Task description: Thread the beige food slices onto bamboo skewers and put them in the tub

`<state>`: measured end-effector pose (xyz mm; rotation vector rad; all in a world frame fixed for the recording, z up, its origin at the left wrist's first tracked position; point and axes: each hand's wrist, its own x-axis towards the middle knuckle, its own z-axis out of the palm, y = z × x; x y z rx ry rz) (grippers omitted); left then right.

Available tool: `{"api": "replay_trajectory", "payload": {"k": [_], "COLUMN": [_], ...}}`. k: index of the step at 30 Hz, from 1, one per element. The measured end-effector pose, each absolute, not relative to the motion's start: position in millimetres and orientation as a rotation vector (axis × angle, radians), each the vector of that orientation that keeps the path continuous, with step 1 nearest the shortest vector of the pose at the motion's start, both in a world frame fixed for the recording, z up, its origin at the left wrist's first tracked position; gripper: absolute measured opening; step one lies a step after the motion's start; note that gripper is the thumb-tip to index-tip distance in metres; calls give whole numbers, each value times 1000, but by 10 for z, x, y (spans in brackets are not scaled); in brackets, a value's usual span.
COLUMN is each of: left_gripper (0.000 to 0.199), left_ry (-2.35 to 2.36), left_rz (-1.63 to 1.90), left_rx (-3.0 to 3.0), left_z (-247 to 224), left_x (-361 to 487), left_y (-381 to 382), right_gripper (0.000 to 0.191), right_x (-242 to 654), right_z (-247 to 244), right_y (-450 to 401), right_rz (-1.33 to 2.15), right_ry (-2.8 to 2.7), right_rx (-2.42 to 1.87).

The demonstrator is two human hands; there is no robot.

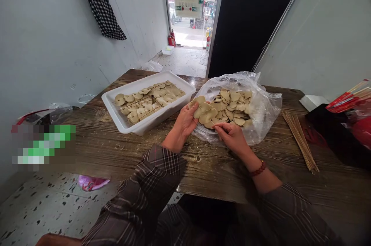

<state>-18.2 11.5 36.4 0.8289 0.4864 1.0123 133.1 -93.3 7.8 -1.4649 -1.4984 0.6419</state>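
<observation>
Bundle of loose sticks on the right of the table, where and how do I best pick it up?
Probably grip the bundle around its nearer half, coming from above with the right hand across it: the sticks lie roughly parallel, bare table shows on both sides there, and the plastic bag lies close to the far end.

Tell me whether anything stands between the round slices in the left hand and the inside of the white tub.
Besides the left hand gripping the slices, only the raised side of the white tub; nothing else visibly intervenes.
</observation>
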Motion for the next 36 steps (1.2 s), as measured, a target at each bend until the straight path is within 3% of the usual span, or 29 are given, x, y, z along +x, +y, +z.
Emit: {"api": "replay_trajectory", "payload": {"k": [8, 26, 32, 36], "left_gripper": [38, 36, 41, 30], "left_ry": [501, 493, 603, 766], "left_rz": [1000, 926, 945, 942], "left_rx": [851, 875, 954, 1425], "left_z": [334, 267, 258, 176], "left_x": [-113, 25, -61, -41], "left_y": [59, -42, 42, 56], "right_gripper": [34, 31, 36, 43], "right_x": [1328, 1384, 1608, 1772], "right_z": [69, 134, 180, 219], "right_y": [-905, -872, -830, -806], "right_rz": [586, 545, 574, 529], "right_ry": [-1463, -1487, -1152, -897], "right_rx": [-1487, -1470, -1426, -1379]}}
